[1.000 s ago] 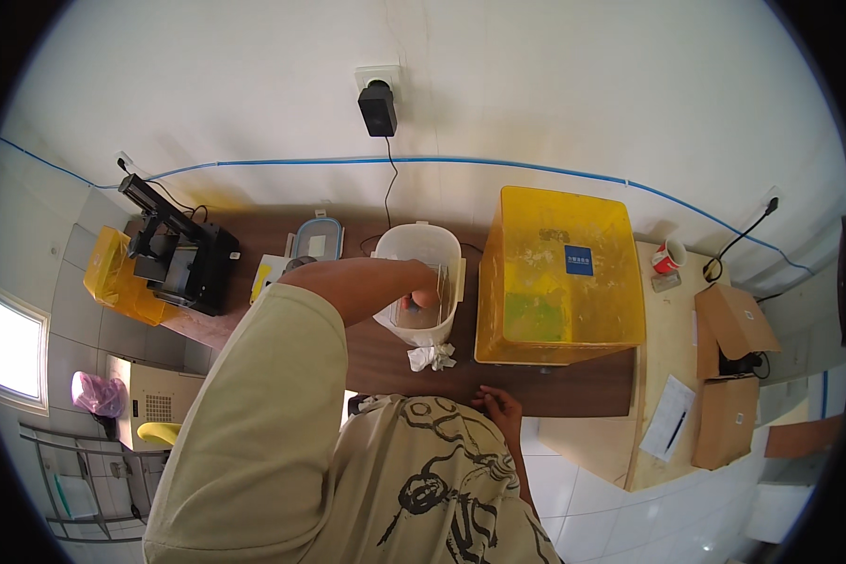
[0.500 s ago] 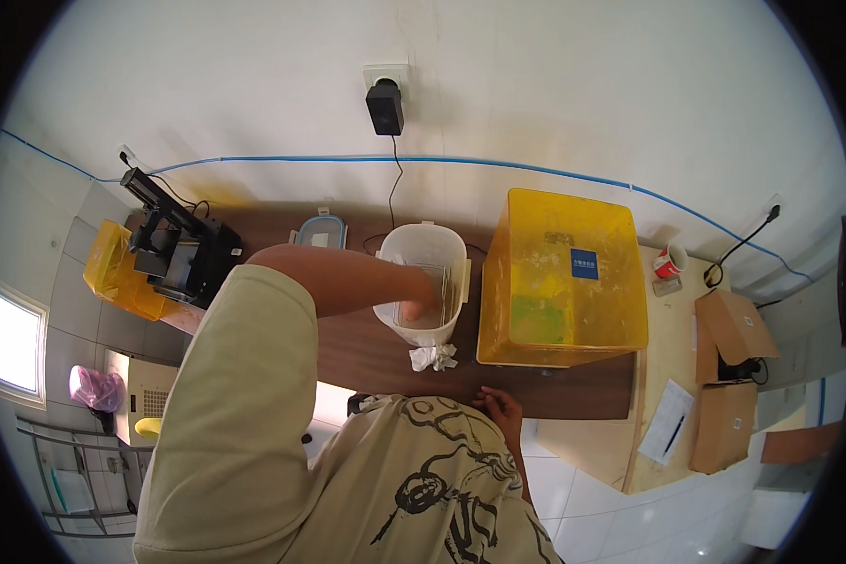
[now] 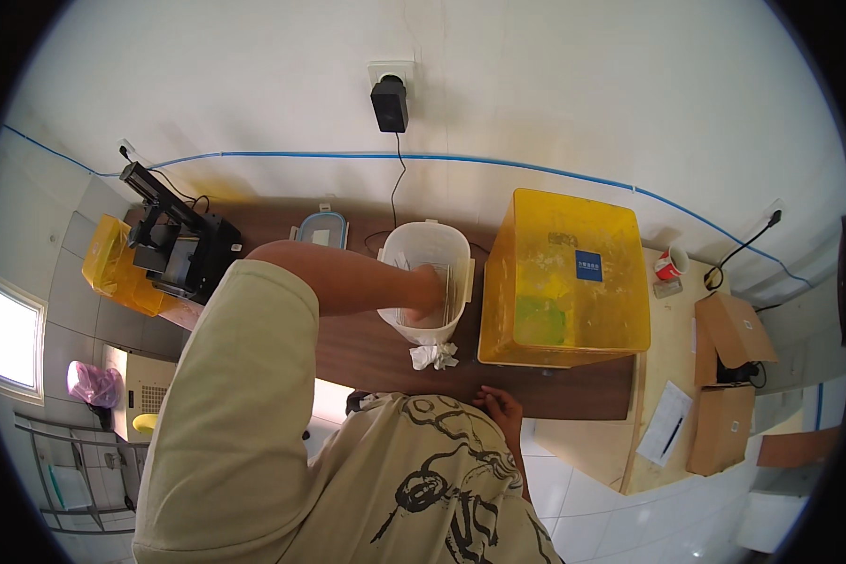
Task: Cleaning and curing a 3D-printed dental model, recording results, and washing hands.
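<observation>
While the left hand (image 3: 425, 289) dips into the white tub (image 3: 430, 246), the right hand (image 3: 500, 406) rests at the desk's near edge.

Left hand sunk inside the tub, grip hidden, cannot tell what it holds. Right hand flat, loosely open, empty, well apart. Tub upright mid-desk (image 3: 367, 352), between black machine (image 3: 180, 246) and yellow cover (image 3: 566, 274); crumpled tissue (image 3: 433, 355) just in front. White wall, tiled floor.

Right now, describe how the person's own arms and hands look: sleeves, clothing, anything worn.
The left arm wears a short, loose, pale khaki sleeve of a shirt printed with a black line drawing. The left hand and right hand are bare; no gloves, watch or rings show.
</observation>
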`<action>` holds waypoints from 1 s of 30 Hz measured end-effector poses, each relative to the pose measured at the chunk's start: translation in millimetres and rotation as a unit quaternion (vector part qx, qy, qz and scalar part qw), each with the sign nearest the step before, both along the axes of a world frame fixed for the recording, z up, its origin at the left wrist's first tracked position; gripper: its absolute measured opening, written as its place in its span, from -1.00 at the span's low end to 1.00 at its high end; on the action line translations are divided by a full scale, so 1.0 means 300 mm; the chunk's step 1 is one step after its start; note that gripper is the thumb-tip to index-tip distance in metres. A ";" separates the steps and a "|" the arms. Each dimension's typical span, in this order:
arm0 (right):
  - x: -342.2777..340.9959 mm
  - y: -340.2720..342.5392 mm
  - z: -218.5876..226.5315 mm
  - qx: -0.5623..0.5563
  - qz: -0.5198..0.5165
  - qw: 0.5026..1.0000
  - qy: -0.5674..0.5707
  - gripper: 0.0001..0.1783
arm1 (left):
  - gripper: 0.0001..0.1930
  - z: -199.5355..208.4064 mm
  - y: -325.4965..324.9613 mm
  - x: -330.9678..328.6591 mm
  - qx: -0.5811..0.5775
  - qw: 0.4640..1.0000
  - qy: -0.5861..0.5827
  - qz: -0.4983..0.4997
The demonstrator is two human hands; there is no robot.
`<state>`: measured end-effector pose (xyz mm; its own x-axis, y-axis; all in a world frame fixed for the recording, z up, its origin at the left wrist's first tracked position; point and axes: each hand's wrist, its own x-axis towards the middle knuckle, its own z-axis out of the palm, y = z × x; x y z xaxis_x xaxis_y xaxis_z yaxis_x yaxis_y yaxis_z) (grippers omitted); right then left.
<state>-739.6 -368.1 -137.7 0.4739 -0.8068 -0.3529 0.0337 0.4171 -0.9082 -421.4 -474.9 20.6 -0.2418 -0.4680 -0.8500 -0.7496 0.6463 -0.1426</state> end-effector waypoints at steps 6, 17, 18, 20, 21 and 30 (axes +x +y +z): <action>-0.005 -0.005 0.003 -0.021 0.010 1.000 0.003 -0.74 | -0.57 -0.024 -0.019 -0.002 0.006 0.999 -0.012 -0.036; -0.004 -0.004 0.008 -0.025 0.015 0.999 0.018 -0.74 | -0.64 -0.010 -0.018 0.026 0.001 0.998 0.060 0.000; -0.002 -0.004 0.008 -0.014 0.010 1.000 0.017 -0.74 | -0.64 -0.014 -0.017 0.030 -0.047 0.998 0.040 -0.014; 0.005 -0.007 0.013 -0.018 0.018 0.999 0.020 -0.74 | -0.65 -0.087 -0.029 0.064 -0.027 0.995 0.091 -0.041; -0.001 -0.006 0.007 -0.020 0.019 0.999 0.024 -0.74 | -0.66 -0.076 -0.033 0.056 -0.006 0.987 0.142 -0.075; -0.001 -0.002 0.013 -0.009 0.009 1.000 0.012 -0.74 | -0.56 -0.015 -0.022 0.022 -0.010 0.996 0.087 -0.010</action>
<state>-740.0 -368.7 -133.8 0.4796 -0.8051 -0.3490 0.0052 0.4003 -0.9163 -415.0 -481.5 16.1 -0.3934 -0.4774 -0.7857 -0.7512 0.6596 -0.0247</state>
